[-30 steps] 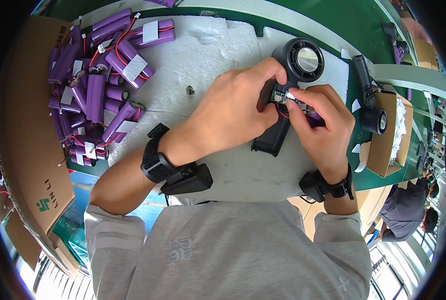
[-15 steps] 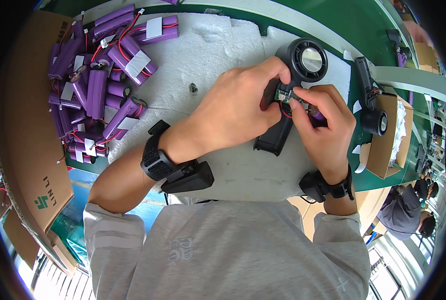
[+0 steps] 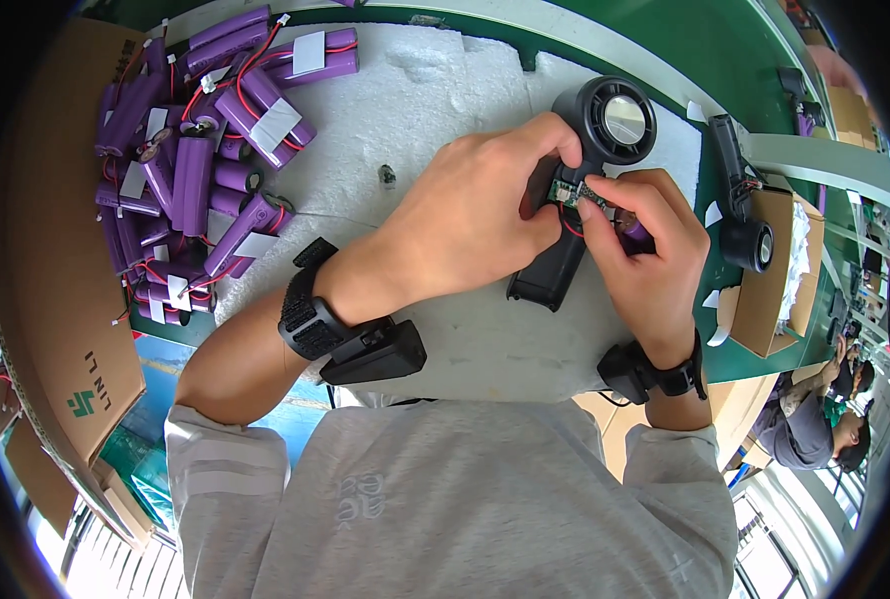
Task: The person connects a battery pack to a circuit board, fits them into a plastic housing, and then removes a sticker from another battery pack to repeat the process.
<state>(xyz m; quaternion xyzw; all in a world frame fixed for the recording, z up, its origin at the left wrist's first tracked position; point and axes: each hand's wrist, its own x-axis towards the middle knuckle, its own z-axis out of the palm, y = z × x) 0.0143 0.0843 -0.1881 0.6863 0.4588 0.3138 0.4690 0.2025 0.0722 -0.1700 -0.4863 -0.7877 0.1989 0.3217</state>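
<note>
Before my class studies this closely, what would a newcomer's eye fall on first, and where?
Probably the heap of purple battery packs with red wires, at upper left beside brown cardboard. Next, right of centre, the hands, left and right, meet at a small green circuit board on a black fan-shaped device. Its round head stands out just above them against white foam.

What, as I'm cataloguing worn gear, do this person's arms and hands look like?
The left hand and right hand are ungloved. The grey sleeves are short. Each arm has a black wrist strap with a black boxy unit; a thin dark cable shows below the right one.
</note>
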